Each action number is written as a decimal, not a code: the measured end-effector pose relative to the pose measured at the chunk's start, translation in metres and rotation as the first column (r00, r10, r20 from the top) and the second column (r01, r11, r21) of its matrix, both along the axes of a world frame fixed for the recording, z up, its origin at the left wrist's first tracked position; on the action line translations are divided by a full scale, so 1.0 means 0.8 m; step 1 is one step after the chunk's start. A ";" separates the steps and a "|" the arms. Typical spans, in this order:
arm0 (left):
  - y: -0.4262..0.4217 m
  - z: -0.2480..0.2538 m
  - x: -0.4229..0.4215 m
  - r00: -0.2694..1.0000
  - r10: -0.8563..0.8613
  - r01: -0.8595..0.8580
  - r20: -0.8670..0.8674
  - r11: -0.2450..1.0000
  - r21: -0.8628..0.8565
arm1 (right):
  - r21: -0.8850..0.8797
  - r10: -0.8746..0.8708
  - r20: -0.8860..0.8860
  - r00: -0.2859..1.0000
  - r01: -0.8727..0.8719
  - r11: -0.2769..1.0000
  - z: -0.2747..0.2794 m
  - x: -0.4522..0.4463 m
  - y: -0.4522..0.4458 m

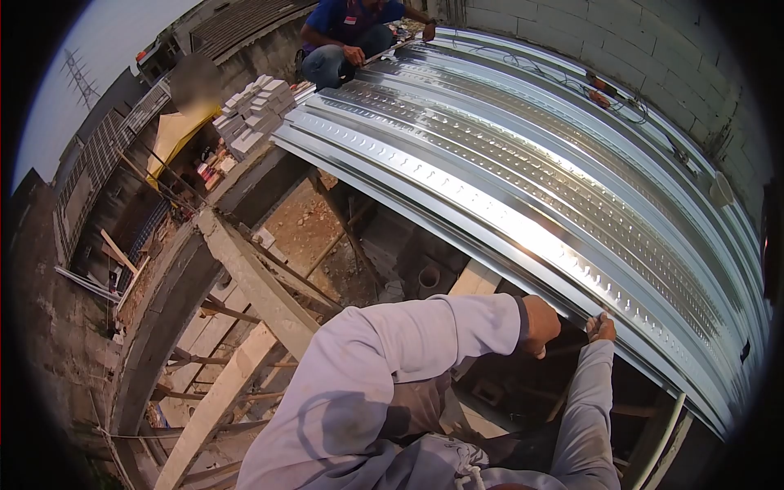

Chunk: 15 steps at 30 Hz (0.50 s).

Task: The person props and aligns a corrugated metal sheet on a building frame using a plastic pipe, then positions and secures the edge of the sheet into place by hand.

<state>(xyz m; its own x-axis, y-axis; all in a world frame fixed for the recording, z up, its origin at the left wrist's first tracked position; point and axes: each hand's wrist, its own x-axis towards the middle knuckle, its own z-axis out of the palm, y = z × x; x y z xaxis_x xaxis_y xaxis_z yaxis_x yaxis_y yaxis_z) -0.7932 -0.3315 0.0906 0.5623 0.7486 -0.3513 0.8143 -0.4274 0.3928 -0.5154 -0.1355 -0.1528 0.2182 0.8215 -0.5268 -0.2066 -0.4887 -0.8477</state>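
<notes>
Silvery corrugated metal decking sheets (490, 155) with rows of embossed marks spread across the upper right. At their near edge, my right hand (602, 328) has its fingers bent around the lip of the closest sheet. My left hand (540, 326) is curled closed just left of it, beside the same edge. What lies inside the left fingers is hidden. Both forearms wear pale grey sleeves, and the left arm crosses the lower middle of the view.
A co-worker (347, 37) crouches at the sheets' far end, hands low. Concrete beams (257, 282) and a timber plank (216, 408) frame deep openings below me. Stacked grey blocks (255, 114) stand upper left. A block wall (604, 49) borders the decking; cables and an orange tool (600, 100) lie near it.
</notes>
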 end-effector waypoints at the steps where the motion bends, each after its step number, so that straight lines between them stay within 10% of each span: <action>1: 0.000 0.000 0.000 1.000 -0.004 0.004 -0.001 1.000 0.000 | -0.001 -0.001 -0.001 1.000 0.001 1.000 0.000 0.000 0.000; 15: 0.000 0.000 0.002 1.000 0.003 -0.004 -0.010 1.000 -0.012 | -0.014 -0.034 0.011 0.999 0.034 0.999 0.010 -0.008 -0.005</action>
